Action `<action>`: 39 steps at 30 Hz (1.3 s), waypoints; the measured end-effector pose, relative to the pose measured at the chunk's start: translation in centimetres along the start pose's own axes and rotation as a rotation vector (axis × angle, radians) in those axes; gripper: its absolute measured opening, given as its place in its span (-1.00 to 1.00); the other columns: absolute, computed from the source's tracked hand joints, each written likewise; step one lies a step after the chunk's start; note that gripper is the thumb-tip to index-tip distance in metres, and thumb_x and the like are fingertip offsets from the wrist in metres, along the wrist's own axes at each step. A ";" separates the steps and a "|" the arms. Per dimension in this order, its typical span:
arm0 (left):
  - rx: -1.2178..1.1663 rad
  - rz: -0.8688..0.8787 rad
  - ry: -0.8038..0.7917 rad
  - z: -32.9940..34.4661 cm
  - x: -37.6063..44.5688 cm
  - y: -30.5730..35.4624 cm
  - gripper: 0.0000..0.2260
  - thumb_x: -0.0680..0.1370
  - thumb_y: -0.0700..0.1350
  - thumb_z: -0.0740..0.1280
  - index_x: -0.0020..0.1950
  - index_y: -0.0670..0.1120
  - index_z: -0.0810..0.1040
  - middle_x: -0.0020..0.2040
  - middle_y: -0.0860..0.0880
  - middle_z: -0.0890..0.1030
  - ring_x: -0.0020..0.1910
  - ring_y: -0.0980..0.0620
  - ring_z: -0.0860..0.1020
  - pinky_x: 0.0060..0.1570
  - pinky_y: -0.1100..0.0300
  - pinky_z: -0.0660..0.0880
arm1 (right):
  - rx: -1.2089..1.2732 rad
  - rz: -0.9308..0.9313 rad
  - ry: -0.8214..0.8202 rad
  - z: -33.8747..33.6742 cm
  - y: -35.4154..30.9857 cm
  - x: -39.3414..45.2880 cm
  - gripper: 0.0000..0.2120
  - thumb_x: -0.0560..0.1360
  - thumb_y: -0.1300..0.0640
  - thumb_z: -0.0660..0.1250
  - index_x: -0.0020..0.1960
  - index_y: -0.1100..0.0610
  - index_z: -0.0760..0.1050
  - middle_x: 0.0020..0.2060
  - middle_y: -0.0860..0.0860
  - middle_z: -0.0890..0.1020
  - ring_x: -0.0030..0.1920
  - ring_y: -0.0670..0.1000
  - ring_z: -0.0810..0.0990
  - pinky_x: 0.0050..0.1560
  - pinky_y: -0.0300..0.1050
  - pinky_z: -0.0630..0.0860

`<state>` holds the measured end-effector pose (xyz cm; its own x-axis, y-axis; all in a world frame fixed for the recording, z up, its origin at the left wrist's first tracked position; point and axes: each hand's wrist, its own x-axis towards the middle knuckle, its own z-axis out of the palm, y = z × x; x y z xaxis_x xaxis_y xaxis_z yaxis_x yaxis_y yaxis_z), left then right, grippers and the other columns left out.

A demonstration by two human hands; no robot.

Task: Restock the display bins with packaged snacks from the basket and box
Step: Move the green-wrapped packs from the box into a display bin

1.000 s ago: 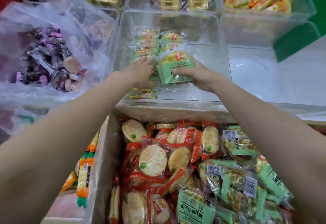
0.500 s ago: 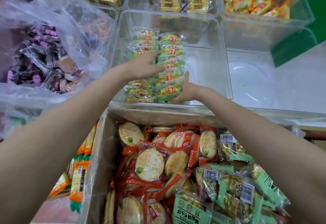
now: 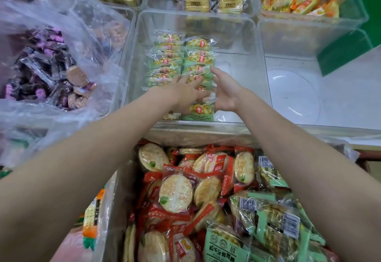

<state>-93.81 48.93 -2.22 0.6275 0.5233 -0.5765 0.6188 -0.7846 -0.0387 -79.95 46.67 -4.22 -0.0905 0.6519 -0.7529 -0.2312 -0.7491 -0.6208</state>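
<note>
The left hand (image 3: 185, 90) lies flat, fingers straight, on the near packets of the right-hand row of green snack packets (image 3: 199, 59), while the right hand (image 3: 224, 92) stands beside that row with fingers relaxed and spread, holding nothing and seemingly just off the wrappers. Both rows sit in the middle clear display bin (image 3: 243, 35), filling its left half; the bin's right half is bare plastic, and the neighbouring bin to the right (image 3: 292, 88) holds nothing visible. Nearer the person, the box (image 3: 127, 179) is heaped with red-wrapped round crackers (image 3: 175, 193) and more green packets (image 3: 268, 220) along its right side. A loose plastic bag of purple-wrapped sweets (image 3: 41, 66) sits to the left. The step in hand looks like squaring up rows just placed; the next move likely calls for drawing both hands back to the box, gathering another handful of green packets and starting a third row in the free space. Compared with half a second ago, the right hand has lifted away from the front packet it was steadying, and the left has slid down from the upper packets toward the near end of the row.
</note>
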 end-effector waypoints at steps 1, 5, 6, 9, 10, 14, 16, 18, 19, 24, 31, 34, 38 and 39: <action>0.000 -0.010 -0.012 0.0 -0.2 -0.2 -0.28 0.55 -0.05 0.29 0.53 0.13 -0.13 0.53 -0.13 -0.26 0.50 -0.25 -0.18 0.45 -0.17 -0.14 | 0.007 0.001 -0.009 0.6 0.3 0.4 -0.40 0.57 -0.26 0.04 0.52 -0.04 0.06 0.45 0.05 0.24 0.42 0.20 0.29 0.41 0.33 0.08; -0.094 -0.010 -0.035 0.6 -0.6 -0.8 -0.29 0.53 0.03 0.28 0.51 0.20 -0.12 0.50 -0.18 -0.31 0.48 -0.25 -0.26 0.43 -0.15 -0.22 | -0.019 0.032 -0.026 1.1 1.2 1.6 -0.37 0.53 -0.34 0.00 0.52 -0.13 0.02 0.52 0.10 0.09 0.43 0.21 0.28 0.39 0.36 0.14; -0.130 -0.018 -0.015 0.6 -0.6 -0.8 -0.31 0.53 0.08 0.26 0.51 0.21 -0.12 0.50 -0.19 -0.32 0.48 -0.26 -0.26 0.42 -0.15 -0.23 | -0.038 0.035 0.003 1.1 1.1 1.7 -0.37 0.53 -0.34 -0.03 0.52 -0.12 0.03 0.51 0.10 0.13 0.42 0.21 0.30 0.37 0.36 0.17; -0.153 -0.069 0.051 0.7 -0.3 -0.4 -0.28 0.53 0.21 0.20 0.52 0.14 -0.17 0.51 -0.18 -0.30 0.48 -0.25 -0.24 0.41 -0.18 -0.24 | -0.169 -0.069 0.200 1.6 0.2 1.7 -0.41 0.57 -0.29 -0.08 0.54 -0.09 -0.03 0.52 0.02 0.11 0.47 0.16 0.19 0.40 0.33 0.09; -0.114 -0.076 0.046 0.8 -0.1 -0.4 -0.28 0.52 0.23 0.19 0.52 0.12 -0.17 0.52 -0.15 -0.26 0.49 -0.24 -0.23 0.41 -0.21 -0.23 | -0.203 -0.116 0.229 1.8 -0.1 1.7 -0.45 0.60 -0.24 -0.09 0.53 -0.08 0.02 0.52 0.01 0.14 0.47 0.12 0.19 0.42 0.29 0.09; -0.014 -0.065 -0.006 0.5 0.6 -0.1 -0.36 0.51 0.24 0.21 0.52 0.11 0.07 0.55 -0.04 -0.08 0.51 -0.20 -0.10 0.39 -0.29 -0.20 | -0.360 -0.142 0.212 2.5 0.2 1.7 -0.54 0.62 -0.18 -0.08 0.35 0.01 0.35 0.32 0.04 0.46 0.24 0.05 0.45 0.33 0.11 0.32; -0.003 -0.073 -0.013 0.1 0.8 0.2 -0.41 0.50 0.22 0.24 0.48 0.10 0.20 0.54 -0.03 0.02 0.51 -0.21 -0.02 0.39 -0.29 -0.20 | -0.427 -0.153 0.206 2.7 0.3 1.4 -0.55 0.63 -0.16 -0.10 0.36 0.01 0.34 0.23 0.03 0.50 0.13 0.03 0.49 0.29 0.07 0.35; 0.011 -0.096 -0.020 -0.3 0.7 0.6 -0.42 0.50 0.20 0.27 0.48 0.09 0.22 0.53 -0.04 0.07 0.49 -0.22 0.07 0.39 -0.29 -0.19 | -0.440 -0.169 0.173 2.9 0.0 0.6 -0.55 0.64 -0.12 -0.12 0.43 0.01 0.26 0.21 0.04 0.48 0.08 -0.01 0.50 0.24 0.01 0.35; 0.022 -0.107 -0.023 -0.5 0.5 0.8 -0.41 0.50 0.18 0.28 0.49 0.09 0.19 0.53 -0.05 0.07 0.48 -0.22 0.09 0.39 -0.29 -0.18 | -0.463 -0.198 0.186 2.9 -0.2 0.1 -0.56 0.65 -0.11 -0.13 0.46 -0.01 0.22 0.28 0.04 0.44 0.16 0.01 0.48 0.26 0.01 0.32; -0.096 -0.099 0.129 -1.2 -2.2 0.9 -0.27 0.50 0.07 0.33 0.54 0.00 -0.01 0.55 -0.10 -0.05 0.50 -0.16 0.07 0.42 -0.22 -0.09 | -0.617 -0.538 0.430 1.8 -1.4 -5.6 -0.60 0.64 -0.02 0.01 0.30 0.15 0.44 0.30 0.07 0.48 0.28 0.06 0.43 0.30 -0.02 0.33; -0.467 0.180 0.677 2.4 -10.9 7.7 -0.78 0.45 -0.14 0.16 -0.09 -0.18 0.56 -0.15 -0.13 0.56 -0.18 -0.13 0.53 -0.23 0.07 0.45 | -0.994 -0.505 -0.137 0.1 3.7 -16.4 -0.82 0.52 0.22 0.29 -0.20 0.20 0.62 -0.30 0.07 0.66 -0.31 -0.10 0.60 -0.19 -0.25 0.54; -0.478 0.319 0.351 5.7 -12.5 11.9 -0.82 0.48 -0.17 0.26 0.02 -0.12 0.59 -0.03 -0.06 0.61 -0.06 -0.06 0.57 -0.05 0.09 0.48 | -1.609 -0.279 -0.231 -1.0 7.3 -17.5 -0.79 0.52 0.05 0.31 -0.10 0.19 0.62 -0.23 0.05 0.65 -0.26 -0.02 0.57 -0.25 -0.25 0.42; -0.451 0.398 -0.017 7.9 -12.6 16.4 -0.64 0.54 -0.09 0.28 0.33 -0.08 0.45 0.18 -0.06 0.56 0.15 -0.03 0.50 0.13 0.12 0.42 | -1.861 0.008 -0.181 -2.7 11.5 -18.0 -0.67 0.51 0.04 0.32 0.18 0.22 0.50 0.07 0.13 0.60 -0.02 0.07 0.56 -0.12 -0.18 0.49; -0.383 0.394 -0.074 8.4 -12.3 17.2 -0.60 0.54 -0.08 0.28 0.38 -0.07 0.38 0.20 -0.08 0.55 0.18 -0.06 0.47 0.16 0.09 0.41 | -1.888 0.058 -0.184 -3.0 12.3 -18.0 -0.57 0.49 0.00 0.34 0.28 0.18 0.43 0.16 0.10 0.56 0.08 0.07 0.55 0.04 -0.12 0.52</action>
<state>-94.86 26.22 -2.71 0.8198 0.1789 -0.5439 0.4803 -0.7320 0.4832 -78.25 25.39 1.01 -0.1757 0.5320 -0.8283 0.9789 0.1840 -0.0894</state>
